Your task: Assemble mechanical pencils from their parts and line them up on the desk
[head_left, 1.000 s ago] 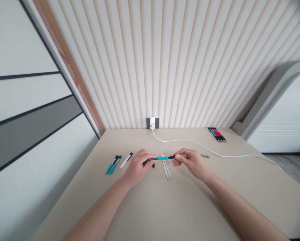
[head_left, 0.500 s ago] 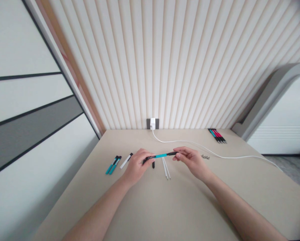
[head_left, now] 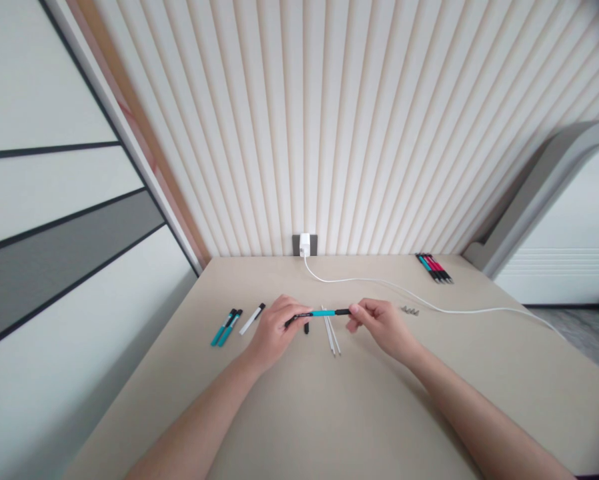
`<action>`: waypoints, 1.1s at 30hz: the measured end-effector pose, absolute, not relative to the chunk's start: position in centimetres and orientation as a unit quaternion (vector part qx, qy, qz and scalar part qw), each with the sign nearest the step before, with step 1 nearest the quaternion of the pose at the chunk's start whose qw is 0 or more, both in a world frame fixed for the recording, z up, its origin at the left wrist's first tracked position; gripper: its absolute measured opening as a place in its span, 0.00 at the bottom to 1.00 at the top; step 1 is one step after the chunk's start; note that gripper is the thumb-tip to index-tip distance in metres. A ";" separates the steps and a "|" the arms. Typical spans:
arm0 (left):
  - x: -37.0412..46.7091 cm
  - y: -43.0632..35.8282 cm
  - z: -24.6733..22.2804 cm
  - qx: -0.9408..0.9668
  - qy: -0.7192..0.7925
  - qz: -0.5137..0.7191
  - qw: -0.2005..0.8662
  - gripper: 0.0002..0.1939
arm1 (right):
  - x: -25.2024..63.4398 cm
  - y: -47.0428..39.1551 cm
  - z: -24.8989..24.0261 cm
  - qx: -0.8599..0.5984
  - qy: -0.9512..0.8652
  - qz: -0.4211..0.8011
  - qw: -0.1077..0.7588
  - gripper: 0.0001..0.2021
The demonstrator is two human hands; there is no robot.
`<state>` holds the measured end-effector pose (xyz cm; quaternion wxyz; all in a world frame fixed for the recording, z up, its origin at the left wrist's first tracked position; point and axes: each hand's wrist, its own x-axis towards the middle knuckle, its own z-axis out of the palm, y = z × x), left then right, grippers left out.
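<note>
Pen in hand: a slender teal-and-black plastic pen [head_left: 324,313] ran nearly level between your two hands, above the middle of the smooth beige tabletop [head_left: 309,413].
Left hand: your left hand [head_left: 275,328] pinched the black, lettered end between thumb and fingers.
Right hand: your right hand [head_left: 382,325] pinched the black grip end between thumb and forefinger, the other fingers curled; whether a tip sat at that end could not be told.
Whole pens: a row of teal, red and black pens [head_left: 433,269] with silvery points lay at the far right; these appeared complete, hence the part judged done.
Loose parts: thin white refills [head_left: 329,333] lay just below the pen; a small black cylinder [head_left: 306,329] lay beside your left hand; small grey conical tips [head_left: 410,311] lay beyond your right.
Barrels: two teal-and-black barrels [head_left: 230,329] and a white, black-ended barrel [head_left: 250,321] lay to the left, apart from refills and tips; these parts seemed work left, the held pen partway.
</note>
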<state>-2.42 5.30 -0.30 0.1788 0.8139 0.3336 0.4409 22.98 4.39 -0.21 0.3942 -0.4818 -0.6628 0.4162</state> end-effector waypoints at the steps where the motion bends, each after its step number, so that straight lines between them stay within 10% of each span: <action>1: -2.4 5.3 -0.3 0.814 0.336 0.439 0.179 0.07 | 22.9 4.3 -0.2 -0.486 -0.670 0.406 0.387 0.24; 33: -2.5 5.7 -0.8 0.813 0.366 0.417 0.175 0.06 | 23.3 4.7 -0.5 -0.490 -0.753 0.288 0.332 0.19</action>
